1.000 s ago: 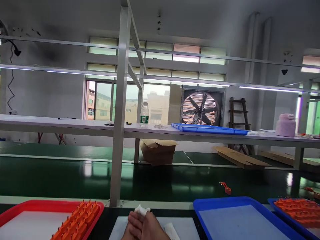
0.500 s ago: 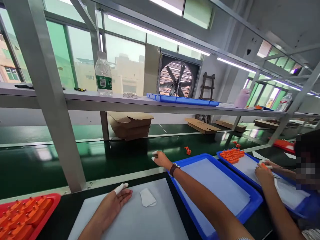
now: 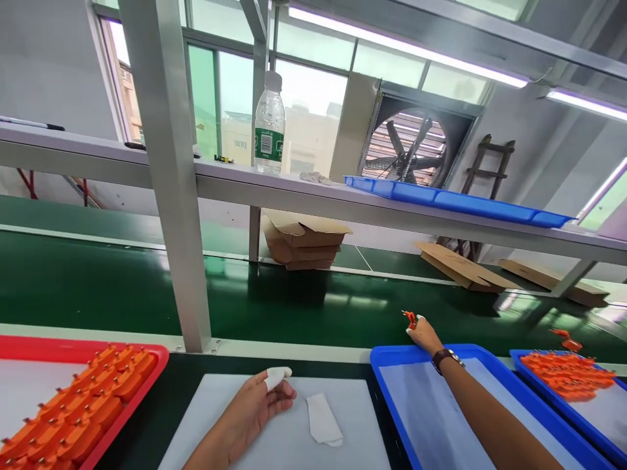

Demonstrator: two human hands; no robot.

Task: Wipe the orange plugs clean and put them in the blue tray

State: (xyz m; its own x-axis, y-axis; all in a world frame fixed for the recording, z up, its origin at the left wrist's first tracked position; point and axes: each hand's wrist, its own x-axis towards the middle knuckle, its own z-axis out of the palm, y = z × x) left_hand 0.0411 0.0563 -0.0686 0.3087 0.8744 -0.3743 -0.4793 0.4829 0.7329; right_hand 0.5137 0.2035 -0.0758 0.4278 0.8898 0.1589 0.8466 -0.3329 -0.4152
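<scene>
Left hand (image 3: 259, 405) near, over pale mat (image 3: 355, 408), fingers loosely curled, holding nothing. Folded white cloth (image 3: 323, 420) on mat, just right of it. Left: red tray (image 3: 155, 375) with rows of orange parts (image 3: 100, 398). Right: blue tray (image 3: 381, 375). Farther, right hand (image 3: 425, 335) beyond tray rim, fingertips pinching orange piece (image 3: 410, 319) at green belt (image 3: 294, 313); whether lifted, cannot tell. Far: carton stack (image 3: 308, 238).
</scene>
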